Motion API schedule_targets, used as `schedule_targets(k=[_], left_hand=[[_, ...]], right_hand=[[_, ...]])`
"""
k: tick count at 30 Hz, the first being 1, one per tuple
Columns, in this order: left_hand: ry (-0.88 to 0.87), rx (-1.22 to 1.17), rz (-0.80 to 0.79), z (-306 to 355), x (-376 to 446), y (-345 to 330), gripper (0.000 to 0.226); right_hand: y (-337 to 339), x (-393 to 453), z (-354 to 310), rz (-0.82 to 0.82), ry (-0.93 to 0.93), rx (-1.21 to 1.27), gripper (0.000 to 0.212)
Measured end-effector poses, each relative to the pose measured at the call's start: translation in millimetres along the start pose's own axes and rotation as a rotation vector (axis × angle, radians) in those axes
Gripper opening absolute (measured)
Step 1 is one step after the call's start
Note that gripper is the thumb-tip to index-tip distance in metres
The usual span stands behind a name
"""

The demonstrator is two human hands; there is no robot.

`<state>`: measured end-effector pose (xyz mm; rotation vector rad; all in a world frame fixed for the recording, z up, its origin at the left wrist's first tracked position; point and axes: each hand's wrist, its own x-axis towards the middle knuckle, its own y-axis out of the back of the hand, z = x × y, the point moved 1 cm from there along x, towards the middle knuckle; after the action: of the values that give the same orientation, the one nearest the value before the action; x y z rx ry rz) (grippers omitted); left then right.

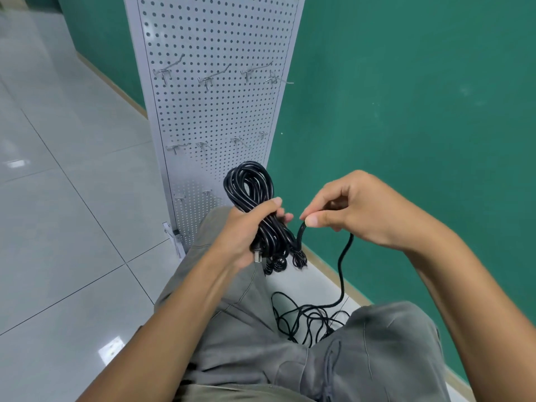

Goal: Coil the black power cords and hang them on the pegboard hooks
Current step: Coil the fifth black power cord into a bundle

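My left hand (246, 230) grips a coiled black power cord (249, 187) around its middle, loops standing above the fist and its plug (257, 256) poking out below. My right hand (348, 210) pinches the free run of that cord (343, 262) between thumb and forefinger, just right of the coil. The free run drops to a loose tangle of black cord (307, 317) on the floor between my knees. The white pegboard (214, 111) stands ahead with bare metal hooks (213, 78) in rows.
The pegboard leans on a green wall (406, 111) and stands on a foot bracket (174, 236). Glossy pale floor tiles (72, 198) spread to the left. My grey trouser legs (377, 358) fill the lower frame.
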<state>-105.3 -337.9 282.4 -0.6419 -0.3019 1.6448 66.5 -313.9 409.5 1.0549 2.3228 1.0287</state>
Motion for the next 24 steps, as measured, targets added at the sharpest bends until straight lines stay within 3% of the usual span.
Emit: schedule_targets(k=[3,8,12,14,17,20,24], left_hand=[[0.007,0.027,-0.001,0,-1,1,0.019],[-0.019,0.011,-0.114,-11,-1,-8,0.042],[0.019,0.111,-0.315,-16,-5,-14,0.102],[0.025,0.113,-0.394,-15,-6,-12,0.117],[0.075,0.04,-0.492,-10,-4,-10,0.095],[0.099,0.015,-0.477,-4,-4,-10,0.041],[0.081,-0.019,-0.521,8,-7,-8,0.045]], right_hand=[[-7,2,-3,0.007,-0.001,0.006,0.014],[-14,11,-2,0.242,-0.032,-0.059,0.028],[-13,11,-2,0.362,-0.057,-0.17,0.05],[-13,11,1,0.378,-0.097,-0.237,0.056],[-15,9,3,0.387,-0.134,-0.205,0.054],[-22,5,7,0.299,-0.074,0.071,0.033],[-31,-2,23,0.19,-0.001,0.422,0.011]])
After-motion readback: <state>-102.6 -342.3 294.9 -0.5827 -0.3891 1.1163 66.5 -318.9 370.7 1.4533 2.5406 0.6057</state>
